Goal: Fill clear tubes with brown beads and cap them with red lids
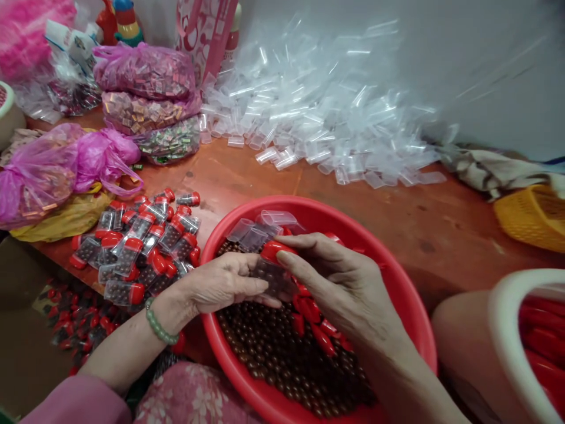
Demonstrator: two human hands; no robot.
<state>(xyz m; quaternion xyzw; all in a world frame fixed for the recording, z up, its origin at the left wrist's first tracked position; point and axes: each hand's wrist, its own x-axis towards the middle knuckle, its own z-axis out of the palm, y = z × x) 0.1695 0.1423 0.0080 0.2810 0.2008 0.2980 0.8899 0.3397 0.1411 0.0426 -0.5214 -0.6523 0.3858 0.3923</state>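
Observation:
My left hand is closed around the sides of a small clear plastic container with dark brown balls in it. At the container's top, my right hand pinches a red cap between thumb and fingers. Whether the cap is fully seated cannot be made out. Both hands are above a red basin, which holds many shiny brown balls. Loose red caps lie on the balls under my right hand, partly hidden by it. Several clear plastic tubes rest inside the basin's far side.
Red-capped filled containers are heaped left of the basin, with more lower down. Clear tubes pile against the wall. Pink bags stand at the back left. At right are a yellow basket and a pale bucket of red pieces.

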